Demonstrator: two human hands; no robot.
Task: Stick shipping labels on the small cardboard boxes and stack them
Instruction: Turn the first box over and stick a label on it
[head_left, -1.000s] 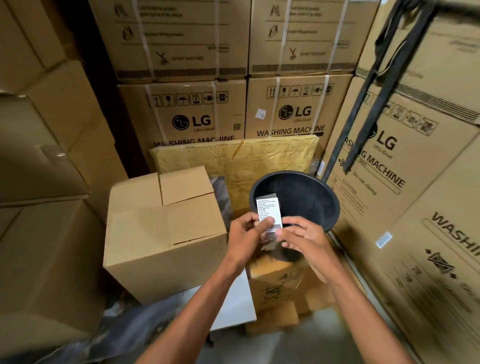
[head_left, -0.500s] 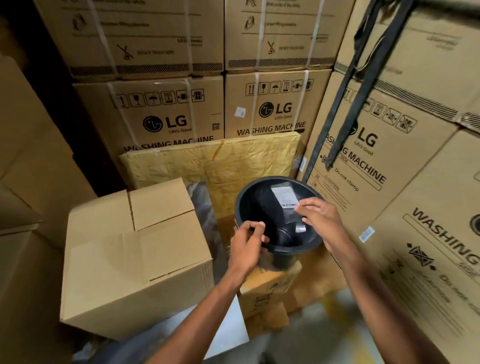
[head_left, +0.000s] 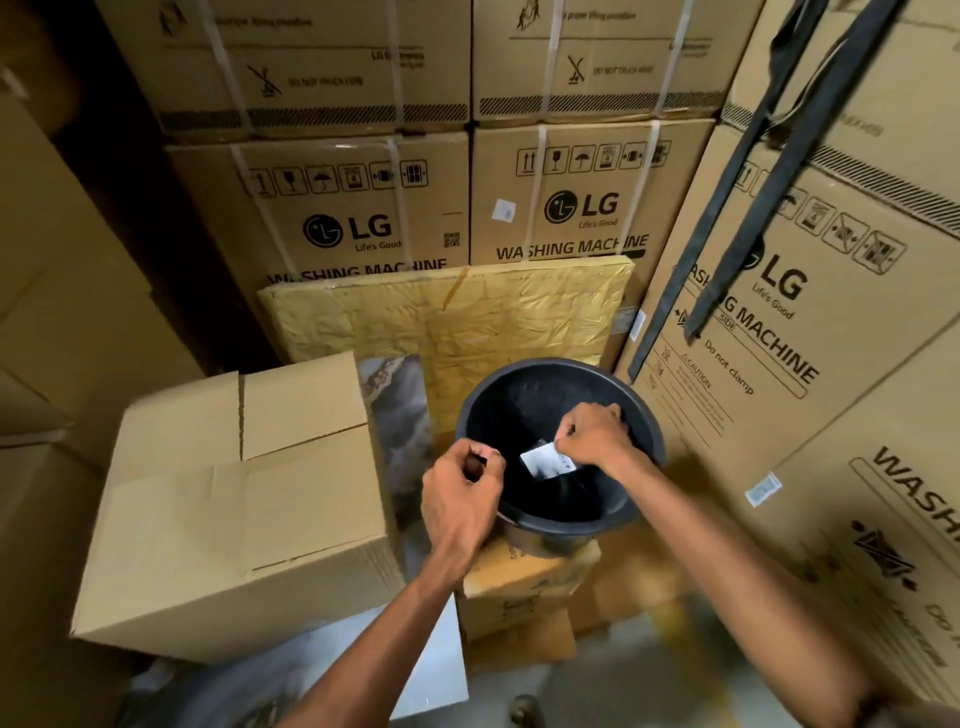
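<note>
My right hand (head_left: 592, 436) reaches into a black bucket (head_left: 644, 415) and pinches the corner of a small white label slip (head_left: 543, 462), which hangs inside the bucket's mouth. At the bucket's near-left rim my left hand (head_left: 460, 491) has its fingers curled with the thumb against the fingertips; nothing shows between them. Under the bucket is a small cardboard box (head_left: 530, 577) with dark print, and more small boxes (head_left: 519, 642) lie below it, partly hidden by my left forearm.
A large plain carton (head_left: 234, 509) stands to the left on a white board (head_left: 436, 670). A yellow wrapped panel (head_left: 457, 322) leans behind. Stacked LG washing machine cartons (head_left: 582, 208) wall the back and right. Black straps (head_left: 727, 234) hang at upper right.
Both hands held the label together in front of the bucket; they have parted. My right hand carried the slip over the bucket and lowered it inside. My left hand stayed at the rim.
</note>
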